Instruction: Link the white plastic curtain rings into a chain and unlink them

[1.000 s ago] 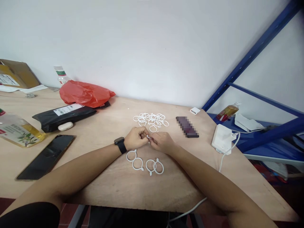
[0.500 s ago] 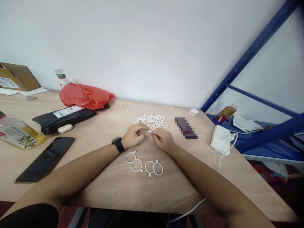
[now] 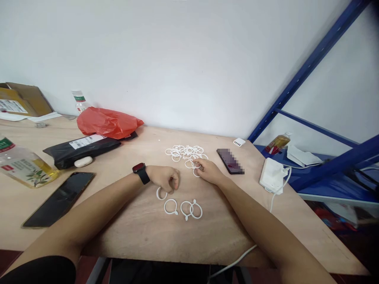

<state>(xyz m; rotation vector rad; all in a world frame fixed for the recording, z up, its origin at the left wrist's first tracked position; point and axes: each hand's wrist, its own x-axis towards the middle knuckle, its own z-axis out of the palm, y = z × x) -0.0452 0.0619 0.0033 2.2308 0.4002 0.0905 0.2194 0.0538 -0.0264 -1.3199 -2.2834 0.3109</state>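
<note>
My left hand [image 3: 164,177], with a dark smartwatch on its wrist, is closed over the tab end of a white plastic ring [image 3: 158,194], which looks slightly tilted; its fingertips partly hide the contact. To the right of that lie one separate white ring [image 3: 165,209] and two overlapping rings [image 3: 191,210], each with a small tab. My right hand [image 3: 207,171] pinches a white ring [image 3: 194,172] at the near edge of a pile of white rings [image 3: 188,150]. Several rings in the pile overlap.
Left are a phone [image 3: 59,200], an oil bottle [image 3: 28,167], a white earbud case [image 3: 83,161], a black parcel [image 3: 85,150] and a red plastic bag [image 3: 108,123]. Right are a second phone [image 3: 230,161], a white charger [image 3: 271,175] with its cable and a blue rack [image 3: 308,65].
My hands have parted. The left came down and left onto the nearer ring, while the right shifted slightly right beside the pile, holding a ring. The view tilted slightly.
</note>
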